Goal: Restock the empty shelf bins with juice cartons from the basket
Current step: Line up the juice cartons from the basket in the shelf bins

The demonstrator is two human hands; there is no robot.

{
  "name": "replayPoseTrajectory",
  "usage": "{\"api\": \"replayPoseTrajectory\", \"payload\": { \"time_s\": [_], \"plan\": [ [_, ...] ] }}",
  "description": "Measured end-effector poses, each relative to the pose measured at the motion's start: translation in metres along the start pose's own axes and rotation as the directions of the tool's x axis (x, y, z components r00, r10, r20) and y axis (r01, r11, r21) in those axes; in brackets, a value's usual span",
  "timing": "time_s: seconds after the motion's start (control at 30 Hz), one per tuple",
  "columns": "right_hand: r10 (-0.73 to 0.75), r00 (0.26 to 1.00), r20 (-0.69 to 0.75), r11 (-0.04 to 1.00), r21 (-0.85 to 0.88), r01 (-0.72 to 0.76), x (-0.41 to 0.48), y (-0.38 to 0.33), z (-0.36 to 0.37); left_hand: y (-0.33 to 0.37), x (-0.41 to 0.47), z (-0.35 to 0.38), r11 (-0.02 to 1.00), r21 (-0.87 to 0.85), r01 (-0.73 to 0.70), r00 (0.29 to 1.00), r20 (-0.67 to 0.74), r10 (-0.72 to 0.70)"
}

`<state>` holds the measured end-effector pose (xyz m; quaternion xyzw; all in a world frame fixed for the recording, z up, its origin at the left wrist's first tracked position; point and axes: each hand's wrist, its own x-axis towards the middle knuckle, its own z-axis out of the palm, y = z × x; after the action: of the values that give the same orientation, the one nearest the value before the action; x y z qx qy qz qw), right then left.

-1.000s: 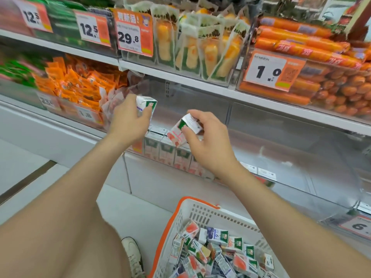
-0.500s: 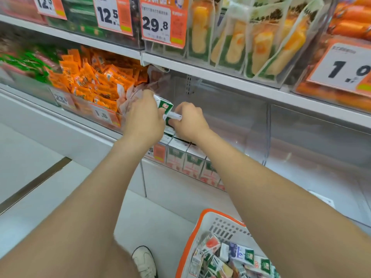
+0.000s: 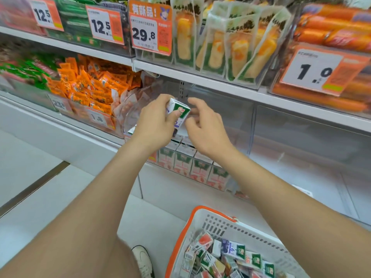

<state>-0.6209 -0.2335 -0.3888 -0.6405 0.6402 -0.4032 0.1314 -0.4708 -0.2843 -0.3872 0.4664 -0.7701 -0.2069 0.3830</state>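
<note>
left hand (image 3: pixel 154 125) grips carton (image 3: pixel 181 110), right hand (image 3: pixel 206 130) relaxed

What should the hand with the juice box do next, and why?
Probably lower the carton into the bin, behind the front row. The left hand holds it just above that row, the right hand is empty, and the bin looks bare further back.

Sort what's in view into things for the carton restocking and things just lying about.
For the job: juice carton gripped by left hand; right hand, open beside it; shelved cartons; basket holding loose cartons; empty bin.
Lying about: orange snack packets; corn packs; sausages; price tags.
</note>
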Motion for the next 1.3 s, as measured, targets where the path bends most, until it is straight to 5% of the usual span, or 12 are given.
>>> {"api": "replayPoseTrajectory", "payload": {
  "time_s": [0.33, 0.47, 0.67, 0.87, 1.03, 1.17, 1.3],
  "plan": [
    [-0.077, 0.984, -0.158, 0.997, 0.004, 0.079, -0.124, 0.044, -0.11, 0.111, -0.073, 0.05, 0.902, -0.415, 0.117, 0.953, 0.303, 0.016],
    [0.006, 0.984, -0.178, 0.995, 0.1, 0.012, -0.15, 0.063, -0.143, 0.141, -0.087, 0.069, 0.88, -0.456, 0.134, 0.914, 0.4, 0.068],
    [0.236, 0.967, -0.093, 0.908, 0.377, -0.185, -0.175, 0.079, -0.178, 0.169, -0.102, 0.101, 0.837, -0.539, 0.101, 0.922, 0.365, 0.124],
    [0.504, 0.863, -0.035, 0.78, 0.447, -0.437, -0.197, 0.082, -0.226, 0.2, -0.118, 0.141, 0.881, -0.472, 0.004, 0.856, 0.457, 0.241],
    [0.654, 0.704, -0.276, 0.724, 0.496, -0.479, -0.226, 0.085, -0.274, 0.229, -0.136, 0.179, 0.891, -0.381, -0.248, 0.881, 0.294, 0.371],
    [0.403, 0.696, -0.594, 0.899, 0.118, -0.421, -0.248, 0.109, -0.312, 0.253, -0.151, 0.208, 0.819, -0.31, -0.482, 0.762, 0.312, 0.567],
    [0.219, 0.754, -0.619, 0.88, -0.209, -0.427, -0.264, 0.14, -0.344, 0.269, -0.167, 0.233, 0.737, -0.214, -0.641, 0.612, 0.438, 0.659]
  ]
}}
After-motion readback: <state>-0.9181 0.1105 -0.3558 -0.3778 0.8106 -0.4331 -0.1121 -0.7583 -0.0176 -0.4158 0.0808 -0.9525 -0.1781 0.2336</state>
